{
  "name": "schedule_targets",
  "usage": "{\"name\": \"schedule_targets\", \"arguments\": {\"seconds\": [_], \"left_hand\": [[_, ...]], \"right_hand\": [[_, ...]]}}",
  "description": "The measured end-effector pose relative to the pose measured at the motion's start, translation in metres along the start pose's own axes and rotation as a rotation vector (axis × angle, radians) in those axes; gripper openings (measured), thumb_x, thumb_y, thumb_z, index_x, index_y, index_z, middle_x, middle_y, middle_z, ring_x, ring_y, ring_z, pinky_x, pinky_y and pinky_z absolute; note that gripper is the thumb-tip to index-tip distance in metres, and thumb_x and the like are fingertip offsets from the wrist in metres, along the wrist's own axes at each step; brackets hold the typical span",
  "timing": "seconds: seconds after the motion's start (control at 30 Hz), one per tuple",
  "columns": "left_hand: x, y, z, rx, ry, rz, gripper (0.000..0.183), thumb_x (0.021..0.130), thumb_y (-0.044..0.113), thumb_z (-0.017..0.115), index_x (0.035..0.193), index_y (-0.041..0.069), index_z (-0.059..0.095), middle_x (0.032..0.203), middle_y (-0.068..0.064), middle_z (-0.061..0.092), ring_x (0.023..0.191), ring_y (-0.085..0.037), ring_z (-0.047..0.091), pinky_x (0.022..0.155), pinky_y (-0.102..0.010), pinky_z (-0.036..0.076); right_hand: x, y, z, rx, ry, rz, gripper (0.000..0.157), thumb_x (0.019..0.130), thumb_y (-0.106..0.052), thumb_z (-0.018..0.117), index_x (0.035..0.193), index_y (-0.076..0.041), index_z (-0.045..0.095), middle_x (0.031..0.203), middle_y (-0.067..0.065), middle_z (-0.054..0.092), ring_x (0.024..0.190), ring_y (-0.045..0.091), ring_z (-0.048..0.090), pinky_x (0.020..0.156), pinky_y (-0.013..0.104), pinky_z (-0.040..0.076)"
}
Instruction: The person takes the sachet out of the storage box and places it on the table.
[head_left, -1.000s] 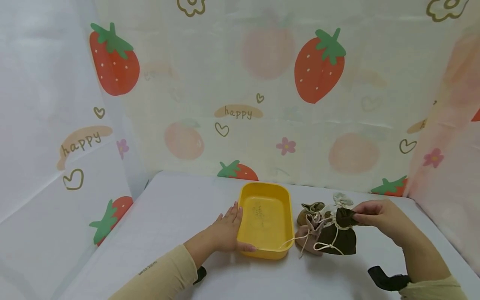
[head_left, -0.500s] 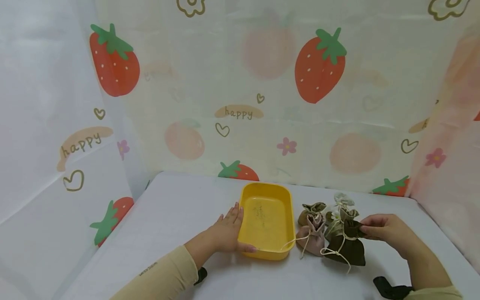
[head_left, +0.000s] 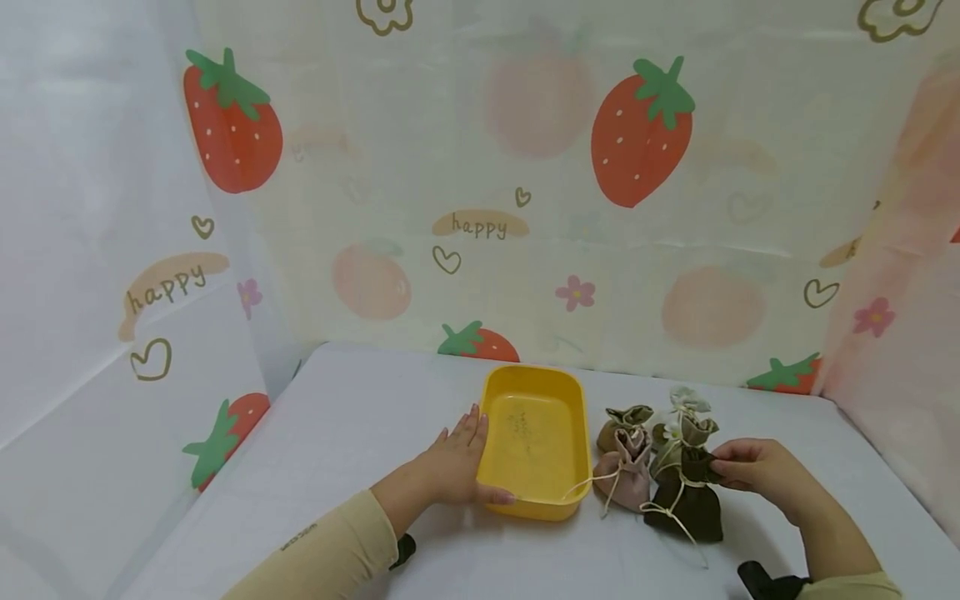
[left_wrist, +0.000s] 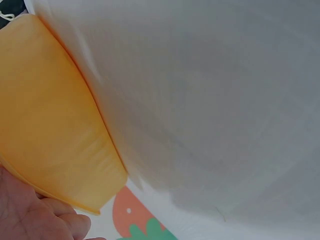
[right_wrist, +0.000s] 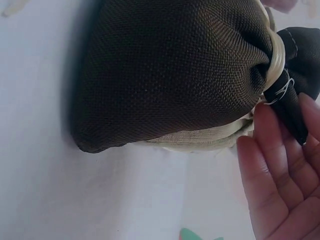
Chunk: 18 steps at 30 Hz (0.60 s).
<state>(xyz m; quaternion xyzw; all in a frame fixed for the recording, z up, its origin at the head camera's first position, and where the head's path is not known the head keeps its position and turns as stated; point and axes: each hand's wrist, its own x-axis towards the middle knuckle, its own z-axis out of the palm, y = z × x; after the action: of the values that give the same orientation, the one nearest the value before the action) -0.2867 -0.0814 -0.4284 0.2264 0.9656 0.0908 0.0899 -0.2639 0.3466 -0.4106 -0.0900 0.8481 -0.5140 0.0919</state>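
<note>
A dark brown drawstring pouch (head_left: 686, 510) stands on the white table, its neck tied with a cream cord. My right hand (head_left: 757, 468) pinches the gathered top of this pouch between thumb and fingers; the right wrist view shows the dark pouch (right_wrist: 175, 70) close up. Against the left side of a yellow plastic tray (head_left: 534, 507) rests my left hand (head_left: 448, 463), fingers straight and thumb along the near rim. In the left wrist view the outer wall of the tray (left_wrist: 55, 110) lies beside my fingers.
Beside the tray's right side stand a pink pouch (head_left: 624, 482), a tan pouch (head_left: 609, 435), an olive pouch (head_left: 697, 430) and a whitish pouch (head_left: 688, 400). A pale cord end hangs over the tray's near right corner. A strawberry-print curtain (head_left: 480, 167) closes the back.
My right hand has lowered the dark brown pouch toward the near side, in front of the olive one, and it now stands on the table. My left hand stays at the tray.
</note>
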Motion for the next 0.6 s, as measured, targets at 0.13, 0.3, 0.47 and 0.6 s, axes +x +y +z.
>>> {"name": "schedule_targets", "arguments": {"seconds": [0.13, 0.3, 0.47, 0.6], "left_hand": [[0.0000, 0.0000, 0.0005, -0.002, -0.002, 0.001, 0.127, 0.059, 0.087, 0.042, 0.147, 0.003, 0.003, 0.152, -0.015, -0.005, 0.140, -0.026, 0.006, 0.109, -0.048, 0.016], [-0.0002, 0.0002, 0.0007, 0.004, -0.002, 0.008, 0.127, 0.060, 0.088, 0.040, 0.146, 0.002, 0.003, 0.152, -0.016, -0.005, 0.140, -0.026, 0.006, 0.108, -0.048, 0.017], [0.0010, -0.0009, 0.0008, 0.016, 0.001, 0.004, 0.128, 0.059, 0.088, 0.040, 0.146, 0.002, 0.003, 0.152, -0.015, -0.005, 0.140, -0.026, 0.006, 0.108, -0.048, 0.017], [0.0014, -0.0012, 0.0008, 0.010, 0.000, -0.002, 0.128, 0.058, 0.088, 0.040, 0.147, 0.003, 0.003, 0.153, -0.015, -0.005, 0.140, -0.026, 0.006, 0.108, -0.048, 0.016]], "right_hand": [[0.0011, 0.0014, 0.0003, -0.024, 0.015, -0.001, 0.028, 0.088, -0.008, 0.059, 0.100, 0.017, 0.057, 0.086, 0.001, 0.067, 0.076, 0.006, 0.063, 0.071, 0.028, 0.052], [0.0008, -0.0020, 0.0004, -0.080, 0.075, -0.001, 0.026, 0.087, -0.007, 0.059, 0.100, 0.016, 0.058, 0.086, 0.004, 0.068, 0.075, 0.006, 0.062, 0.070, 0.026, 0.052], [0.0015, -0.0048, 0.0013, -0.102, 0.108, 0.012, 0.027, 0.087, -0.008, 0.060, 0.101, 0.015, 0.059, 0.086, 0.005, 0.067, 0.075, 0.005, 0.062, 0.070, 0.026, 0.052], [0.0018, -0.0065, 0.0007, -0.105, 0.108, 0.026, 0.029, 0.086, -0.011, 0.063, 0.102, 0.013, 0.060, 0.088, 0.005, 0.067, 0.077, 0.005, 0.061, 0.072, 0.027, 0.052]]}}
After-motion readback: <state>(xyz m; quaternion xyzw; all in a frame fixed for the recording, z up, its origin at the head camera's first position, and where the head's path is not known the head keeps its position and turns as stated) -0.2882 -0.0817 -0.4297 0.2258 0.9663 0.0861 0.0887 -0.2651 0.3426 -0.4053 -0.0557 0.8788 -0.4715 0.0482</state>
